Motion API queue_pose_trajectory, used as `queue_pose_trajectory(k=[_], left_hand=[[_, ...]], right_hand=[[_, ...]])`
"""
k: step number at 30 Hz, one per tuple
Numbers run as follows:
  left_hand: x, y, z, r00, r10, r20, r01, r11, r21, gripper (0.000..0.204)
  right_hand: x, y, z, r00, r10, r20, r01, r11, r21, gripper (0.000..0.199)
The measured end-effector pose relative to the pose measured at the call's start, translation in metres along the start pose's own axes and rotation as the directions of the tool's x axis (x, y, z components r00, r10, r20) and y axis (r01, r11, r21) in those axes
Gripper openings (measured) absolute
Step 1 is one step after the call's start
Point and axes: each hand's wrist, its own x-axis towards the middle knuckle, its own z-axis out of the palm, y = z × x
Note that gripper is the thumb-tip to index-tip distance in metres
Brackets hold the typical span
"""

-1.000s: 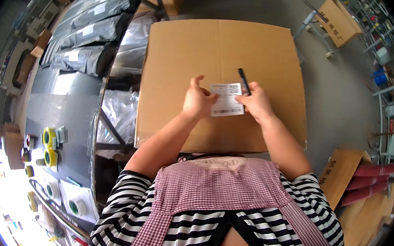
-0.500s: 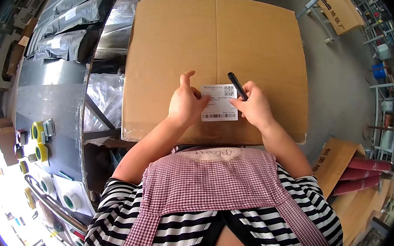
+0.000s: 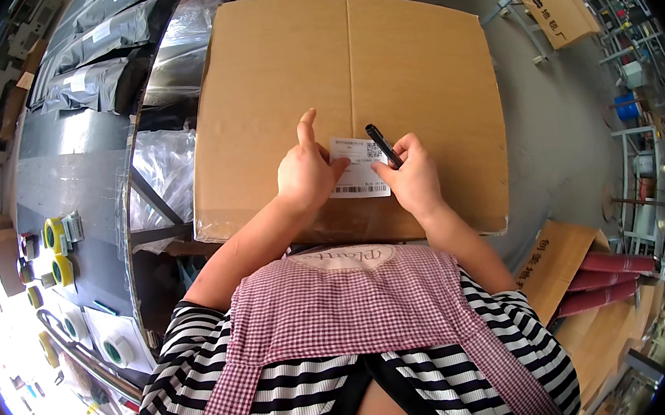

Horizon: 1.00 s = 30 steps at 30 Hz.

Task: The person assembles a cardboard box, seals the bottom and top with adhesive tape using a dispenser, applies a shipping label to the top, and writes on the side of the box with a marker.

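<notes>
The left hand lays its fingers on the white shipping label, index raised, flattening it onto the closed cardboard box. The right hand steadies the label's other edge, fingers pinching a black marker.

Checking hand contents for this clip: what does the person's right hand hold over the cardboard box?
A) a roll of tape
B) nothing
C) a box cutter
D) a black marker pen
D: the right hand grips a black marker pen beside the white label that lies on the closed cardboard box.
</notes>
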Motion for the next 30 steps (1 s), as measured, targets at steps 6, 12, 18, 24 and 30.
queue_pose_trajectory(k=[6,12,18,24,30], left_hand=[[-0.001,0.0,0.005,0.999,0.029,-0.034,-0.028,0.999,0.026,0.098],[0.002,-0.005,0.01,0.993,0.108,-0.055,-0.101,0.988,0.114,0.103],[-0.003,-0.002,0.018,0.984,0.18,-0.001,-0.174,0.949,0.262,0.109],[-0.007,0.008,0.024,0.976,0.2,-0.082,-0.16,0.925,0.345,0.114],[0.003,-0.019,0.025,0.916,0.326,-0.232,-0.197,0.872,0.448,0.083]], right_hand=[[-0.003,0.006,0.01,0.99,-0.097,-0.098,0.099,0.995,0.016,0.035],[-0.001,0.009,0.017,0.965,-0.215,-0.152,0.215,0.976,-0.019,0.035],[-0.007,0.008,0.014,0.955,-0.256,-0.148,0.229,0.957,-0.179,0.043],[-0.01,0.011,-0.007,0.972,-0.214,-0.095,0.176,0.934,-0.312,0.048],[-0.007,0.023,-0.051,0.996,-0.073,-0.048,0.055,0.95,-0.309,0.04]])
